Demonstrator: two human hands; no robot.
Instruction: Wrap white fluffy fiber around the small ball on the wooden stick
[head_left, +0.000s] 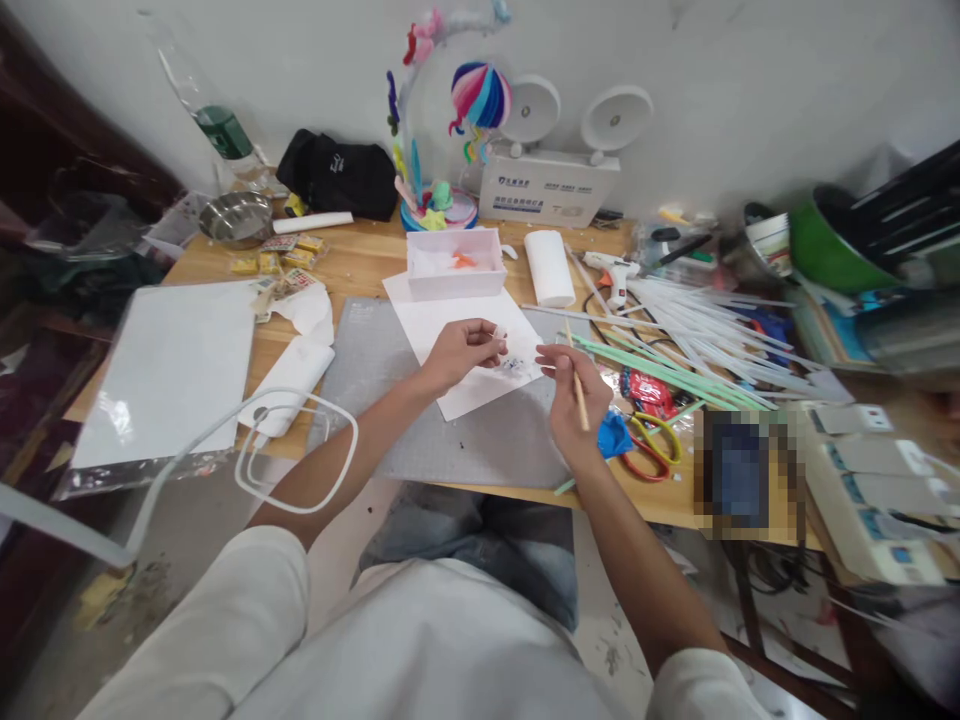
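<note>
My left hand pinches a small white piece above a white sheet of paper; its exact kind is too small to make out. To the right, my right hand is closed around a thin wooden stick, which points up past the fingers. Whether the right fingertips also hold something tiny I cannot tell. Dark specks lie on the paper between the two hands. Under the paper is a grey cutting mat. Just behind the hands stands a white open box with an orange piece inside.
White and green pipe cleaners spread over the right side beside a hot glue gun and scissors. A white roll stands behind the paper. A pipe-cleaner balloon decoration stands at the back. A white lamp arm crosses the left.
</note>
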